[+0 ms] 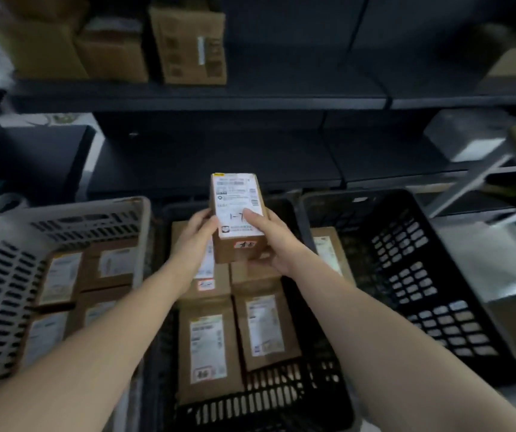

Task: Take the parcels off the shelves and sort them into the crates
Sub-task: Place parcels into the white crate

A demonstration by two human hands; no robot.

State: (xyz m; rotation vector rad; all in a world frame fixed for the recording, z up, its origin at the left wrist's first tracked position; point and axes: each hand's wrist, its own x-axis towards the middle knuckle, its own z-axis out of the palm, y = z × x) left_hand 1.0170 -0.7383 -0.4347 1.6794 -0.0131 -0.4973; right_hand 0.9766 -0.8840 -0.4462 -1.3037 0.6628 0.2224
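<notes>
- While both hands grip it, the parcel (238,217) hangs directly above the middle crate (294,397), its labelled face turned up toward the camera.
- Its long axis runs away from the person, roughly in line with the parcels already lying in that black crate.
- The left hand (195,236) clasps the near left edge; the right hand (268,241) wraps the near right corner, thumb pressed on the label.
- Both hands are equally close, so neither has the advantage.
- To the left sits the grey crate (4,275), partly filled; to the right, the black crate (431,294) holds one parcel and is mostly bare.
- Judging by the position, a straight lowering suits the middle crate; either side needs a lateral swing.
- More boxes (188,45) remain on the upper shelf (250,99).
</notes>
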